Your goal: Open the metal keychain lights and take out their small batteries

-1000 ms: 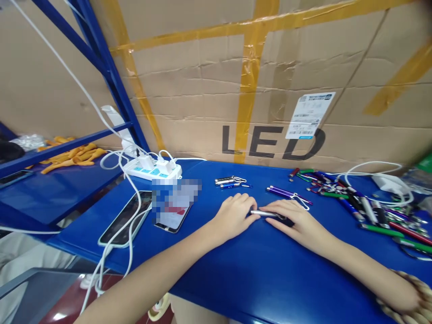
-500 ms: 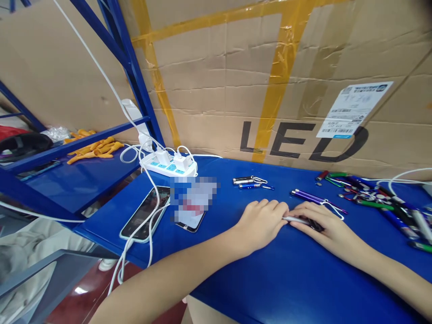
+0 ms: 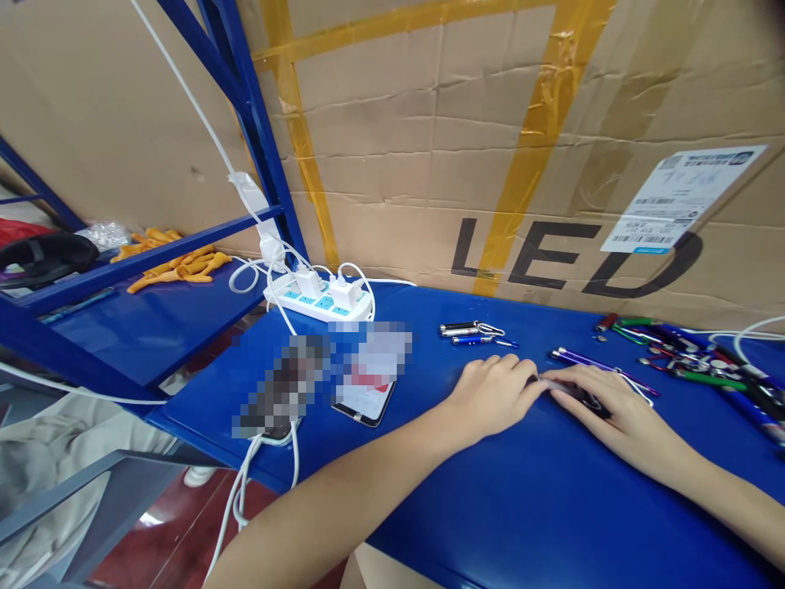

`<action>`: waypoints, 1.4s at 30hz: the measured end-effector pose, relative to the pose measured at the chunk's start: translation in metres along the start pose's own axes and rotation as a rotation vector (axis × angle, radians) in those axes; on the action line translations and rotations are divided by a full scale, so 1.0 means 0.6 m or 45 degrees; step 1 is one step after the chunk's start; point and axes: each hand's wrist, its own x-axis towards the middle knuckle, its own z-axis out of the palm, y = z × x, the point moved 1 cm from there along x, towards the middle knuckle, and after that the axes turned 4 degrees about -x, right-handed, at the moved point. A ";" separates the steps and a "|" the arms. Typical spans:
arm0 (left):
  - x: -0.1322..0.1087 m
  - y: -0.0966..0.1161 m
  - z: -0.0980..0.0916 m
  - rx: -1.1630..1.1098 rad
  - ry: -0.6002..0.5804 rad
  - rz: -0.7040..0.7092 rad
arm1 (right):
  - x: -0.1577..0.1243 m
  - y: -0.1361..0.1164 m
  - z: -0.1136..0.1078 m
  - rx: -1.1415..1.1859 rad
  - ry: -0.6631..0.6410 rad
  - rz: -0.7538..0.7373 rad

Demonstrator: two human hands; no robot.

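Note:
Both hands rest on the blue table [image 3: 491, 507] and meet on one small silver pen-shaped torch [image 3: 555, 384]. My left hand [image 3: 494, 393] has its fingers curled and pinches the torch's left end. My right hand [image 3: 604, 405] covers the dark right end, fingers pressed on it. Just behind lie purple torches [image 3: 582, 360] with a wire clip. A few small torches [image 3: 469, 331] lie further back in the middle.
A heap of coloured torches and key rings [image 3: 693, 360] fills the far right. Two phones [image 3: 319, 380] on white cables lie left of my hands, behind them a white power strip [image 3: 319, 303]. A big cardboard box [image 3: 521, 155] walls the back. A blue rack shelf [image 3: 153, 319] holds orange gloves.
The view has swung left, so the hands and torches sit further right in frame. Both hands stay together on the silver torch.

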 end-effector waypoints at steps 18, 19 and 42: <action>-0.001 -0.005 -0.017 -0.330 0.174 -0.308 | 0.045 -0.049 0.011 0.124 0.125 0.054; -0.001 -0.005 -0.018 -0.356 0.189 -0.335 | 0.047 -0.051 0.011 0.136 0.135 0.040; 0.005 -0.013 -0.012 -0.523 0.330 -0.504 | 0.048 -0.041 0.011 0.318 0.122 0.066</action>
